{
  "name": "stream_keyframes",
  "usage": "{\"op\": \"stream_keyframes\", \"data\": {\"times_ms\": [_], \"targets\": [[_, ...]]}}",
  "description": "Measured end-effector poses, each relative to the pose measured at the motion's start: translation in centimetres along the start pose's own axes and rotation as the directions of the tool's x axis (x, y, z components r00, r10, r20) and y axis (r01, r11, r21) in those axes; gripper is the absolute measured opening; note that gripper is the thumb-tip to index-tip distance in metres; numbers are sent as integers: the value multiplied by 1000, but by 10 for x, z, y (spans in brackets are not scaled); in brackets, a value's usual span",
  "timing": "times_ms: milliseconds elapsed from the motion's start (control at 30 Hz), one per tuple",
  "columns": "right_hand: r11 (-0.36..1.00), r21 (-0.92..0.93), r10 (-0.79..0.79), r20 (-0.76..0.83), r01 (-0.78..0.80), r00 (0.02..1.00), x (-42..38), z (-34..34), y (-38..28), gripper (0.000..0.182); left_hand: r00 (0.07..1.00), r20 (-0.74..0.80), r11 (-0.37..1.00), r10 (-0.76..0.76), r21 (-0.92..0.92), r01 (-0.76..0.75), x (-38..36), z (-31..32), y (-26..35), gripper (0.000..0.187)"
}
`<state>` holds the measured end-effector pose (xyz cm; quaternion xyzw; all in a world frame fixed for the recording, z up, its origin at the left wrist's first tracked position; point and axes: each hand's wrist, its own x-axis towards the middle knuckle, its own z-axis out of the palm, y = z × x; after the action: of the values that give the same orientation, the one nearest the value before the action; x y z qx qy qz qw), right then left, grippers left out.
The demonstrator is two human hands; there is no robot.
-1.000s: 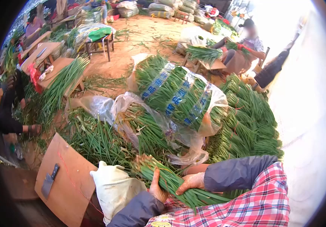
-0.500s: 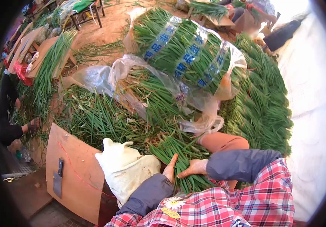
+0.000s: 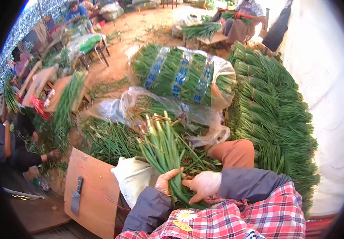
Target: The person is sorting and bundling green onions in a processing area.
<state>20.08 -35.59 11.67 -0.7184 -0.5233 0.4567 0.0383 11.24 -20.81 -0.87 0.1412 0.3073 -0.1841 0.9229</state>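
Note:
My left hand (image 3: 165, 181) is wrapped round a bunch of green chives (image 3: 163, 147), held up at a slant in front of my lap with its pale stem ends at the top. My right hand (image 3: 204, 184) is closed on the lower, leafy part from the other side; some of its fingers are hidden by the leaves. Just left of my left hand, a cream cloth (image 3: 134, 177) lies bunched up. Beyond the bunch, loose chives (image 3: 112, 139) are heaped on the ground with an open clear plastic bag (image 3: 134, 97) over part of them.
A wooden board (image 3: 94, 191) carrying a cleaver (image 3: 76, 197) stands at left. A full bag of chives (image 3: 180, 75) lies ahead. Tied chive bundles (image 3: 267, 119) are stacked at right beside a white sheet (image 3: 327, 99). Other people (image 3: 243, 20) sit farther back.
The chives have come up off the heap in both hands, stem ends now raised. My view has tilted up, showing more of the people and ground behind.

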Motion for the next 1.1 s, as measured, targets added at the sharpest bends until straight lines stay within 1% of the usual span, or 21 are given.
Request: {"op": "stream_keyframes", "data": {"times_ms": [33,67,100,133,233,333,367,400,433,500,567,633,700,733,767,833,867,967,1000,1033,1100], "targets": [[937,315,-119,-121,152,985,-19,-13,7,59,998,-8,995,61,82,-60,-10,3,10,26],[736,660,-37,-182,150,983,-21,-8,23,51,992,-12,979,124,163,-120,-23,8,21,28],[410,897,51,-201,163,978,-15,-2,49,43,983,-14,955,185,240,-177,-37,16,29,29],[271,944,47,-209,190,977,-10,0,77,48,985,75,945,156,278,-171,-56,33,39,30],[486,845,-228,-124,224,966,48,35,60,64,957,95,796,273,537,-280,-79,50,50,32],[-297,790,-303,-611,537,731,96,26,26,77,945,150,551,289,782,-292,-102,67,51,45],[-542,641,-244,-738,543,629,102,21,23,81,946,145,509,288,814,-280,-111,68,47,50],[-639,635,-225,-694,434,684,93,5,25,86,925,212,498,314,793,-351,-115,60,43,63],[-645,581,-148,-732,496,665,94,-7,28,85,931,208,536,300,771,-345,-118,54,37,74],[-641,468,11,-787,608,617,107,-23,44,84,931,218,534,294,770,-349,-122,44,32,65],[-635,454,202,-684,625,701,112,-30,47,61,967,139,608,215,756,-244,-120,23,39,76],[-575,411,271,-721,708,638,161,-30,102,49,983,88,646,161,744,-172,-121,12,38,82],[-625,328,270,-760,708,591,137,-42,88,25,986,72,647,148,748,-152,-127,10,35,82],[-482,274,330,-823,833,462,133,-43,82,23,984,66,628,165,762,-157,-128,10,36,79],[-421,417,494,-639,806,589,181,-44,131,24,984,40,656,176,740,-148,-132,13,35,79],[-239,428,545,-684,872,485,149,-52,144,28,980,-9,705,197,696,-135,-140,19,34,77],[-275,407,586,-647,871,487,132,-58,153,31,945,154,591,287,748,-301,-140,12,31,70],[-263,398,632,-617,879,468,92,-76,168,31,941,175,529,291,789,-310,-147,-7,21,41],[-162,424,754,-529,891,389,80,-86,171,28,934,152,520,324,796,-310,-147,-14,21,48],[-64,462,853,-435,884,289,71,-93,177,26,944,73,611,321,746,-265,-152,-17,25,50],[-212,300,767,-539,930,349,71,-87,224,23,954,-95,778,286,603,-173,-163,-20,38,55]]}}
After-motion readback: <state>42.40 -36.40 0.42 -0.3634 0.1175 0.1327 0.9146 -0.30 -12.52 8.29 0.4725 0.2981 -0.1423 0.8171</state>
